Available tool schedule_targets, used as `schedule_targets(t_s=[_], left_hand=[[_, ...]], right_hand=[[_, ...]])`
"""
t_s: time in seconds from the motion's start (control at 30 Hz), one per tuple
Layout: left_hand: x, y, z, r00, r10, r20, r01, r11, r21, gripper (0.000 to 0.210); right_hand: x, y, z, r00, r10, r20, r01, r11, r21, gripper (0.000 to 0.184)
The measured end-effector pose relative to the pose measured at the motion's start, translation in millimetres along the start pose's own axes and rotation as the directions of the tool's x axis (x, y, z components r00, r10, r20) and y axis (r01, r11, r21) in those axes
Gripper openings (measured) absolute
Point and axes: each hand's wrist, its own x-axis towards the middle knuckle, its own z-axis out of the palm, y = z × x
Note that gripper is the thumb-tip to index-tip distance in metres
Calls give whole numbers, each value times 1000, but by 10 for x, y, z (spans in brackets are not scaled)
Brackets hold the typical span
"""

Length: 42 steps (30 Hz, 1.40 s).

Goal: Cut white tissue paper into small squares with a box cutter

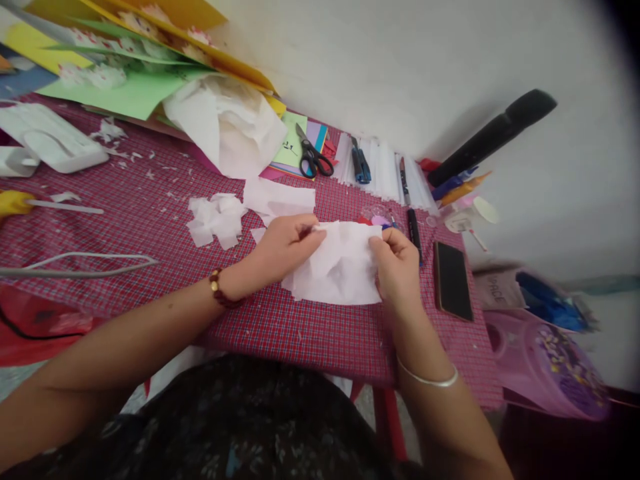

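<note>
Between my two hands is a sheet of thin white tissue paper (343, 267), held above the table's near edge. My left hand (287, 247) pinches its upper left corner between thumb and fingers. My right hand (399, 261) grips the upper right edge, its fingers curled behind the paper. Just past my left hand lies a flat white paper piece (283, 200). Left of that is a small heap of cut white paper pieces (216, 219). Whether the held tissue is one layer or several, I cannot tell.
Black-handled scissors (315, 160), a blue cutter (360, 163) and a black marker (414, 233) lie toward the wall. A phone (453, 280) rests at the right. Crumpled white paper (230, 123) and a yellow glue gun (15, 203) are on the left.
</note>
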Motion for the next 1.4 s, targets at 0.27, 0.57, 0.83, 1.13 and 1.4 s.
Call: schedule_targets(t_s=[0.27, 0.57, 0.83, 1.13, 1.4], left_hand=[[129, -17, -193, 974, -127, -187, 5, 839, -544, 19], [284, -223, -457, 898, -352, -263, 248, 900, -358, 15], [386, -522, -630, 858, -305, -412, 267, 952, -149, 30], [605, -253, -1108, 753, -70, -654, 26, 997, -76, 28], [1210, 237, -1170, 701, 559, -443, -219, 760, 612, 23]], right_hand=[[162, 134, -34, 976, -47, -210, 60, 997, 55, 21], [351, 201, -257, 955, -63, -291, 59, 998, -21, 17], [460, 216, -414, 914, -45, -404, 62, 998, 30, 16], [433, 56, -480, 899, 75, -431, 55, 958, 281, 19], [263, -69, -270, 961, 148, -233, -42, 913, 406, 33]])
